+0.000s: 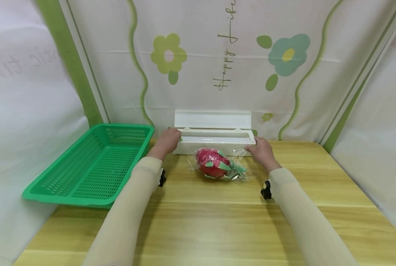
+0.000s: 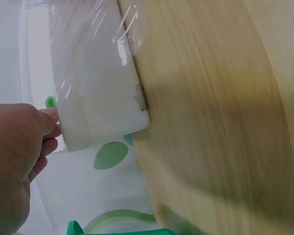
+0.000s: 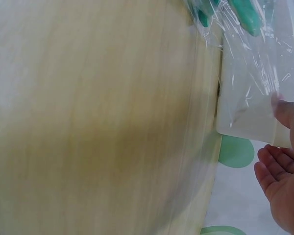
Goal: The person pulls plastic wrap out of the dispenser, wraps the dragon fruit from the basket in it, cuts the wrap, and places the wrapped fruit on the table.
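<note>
A white cling film dispenser (image 1: 214, 147) stands at the back of the table with its lid (image 1: 212, 120) raised. Clear cling film (image 3: 250, 54) hangs over its front and wraps round a pink dragon fruit (image 1: 211, 162) with green scales, lying just before the box. My left hand (image 1: 167, 142) is at the dispenser's left end; its thumb and curled fingers pinch a small green slider (image 2: 51, 102) on the rim. At the opposite end, my right hand (image 1: 261, 150) holds the corner, thumb against the film-covered front. Its other visible fingers bend loosely beside the box end.
A green plastic basket (image 1: 68, 201) with slotted walls sits at the left, close to my left forearm. The wooden table (image 1: 204, 229) extends toward me. Behind and at both sides hang white curtains (image 1: 198, 74) printed with flowers.
</note>
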The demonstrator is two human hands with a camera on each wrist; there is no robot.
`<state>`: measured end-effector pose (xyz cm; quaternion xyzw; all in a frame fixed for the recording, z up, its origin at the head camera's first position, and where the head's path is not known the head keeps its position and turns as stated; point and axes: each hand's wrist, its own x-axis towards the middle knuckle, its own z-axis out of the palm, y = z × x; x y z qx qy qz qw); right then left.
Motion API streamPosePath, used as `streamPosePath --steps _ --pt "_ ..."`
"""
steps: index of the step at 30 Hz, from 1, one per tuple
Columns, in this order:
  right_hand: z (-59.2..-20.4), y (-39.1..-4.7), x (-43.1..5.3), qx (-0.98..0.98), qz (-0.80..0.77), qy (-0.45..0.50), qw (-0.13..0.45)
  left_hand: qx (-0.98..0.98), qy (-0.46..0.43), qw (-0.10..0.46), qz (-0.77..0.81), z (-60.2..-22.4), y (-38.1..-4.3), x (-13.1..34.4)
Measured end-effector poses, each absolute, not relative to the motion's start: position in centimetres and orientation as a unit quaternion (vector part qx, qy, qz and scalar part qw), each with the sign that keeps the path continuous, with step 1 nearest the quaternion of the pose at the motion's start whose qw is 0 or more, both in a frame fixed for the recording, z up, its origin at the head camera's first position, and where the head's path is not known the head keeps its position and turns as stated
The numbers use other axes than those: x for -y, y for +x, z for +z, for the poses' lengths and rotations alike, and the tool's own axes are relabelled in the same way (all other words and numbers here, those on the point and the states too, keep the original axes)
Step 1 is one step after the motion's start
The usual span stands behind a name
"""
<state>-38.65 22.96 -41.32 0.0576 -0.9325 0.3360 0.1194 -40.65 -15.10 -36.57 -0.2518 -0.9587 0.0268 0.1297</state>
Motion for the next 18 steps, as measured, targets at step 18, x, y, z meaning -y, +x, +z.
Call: streamPosePath --steps 18 --pt "-41.2 -38.8 -23.0 0.932 0.337 0.059 0.115 0.960 -0.239 0.148 0.014 -36.8 -41.0 17.2"
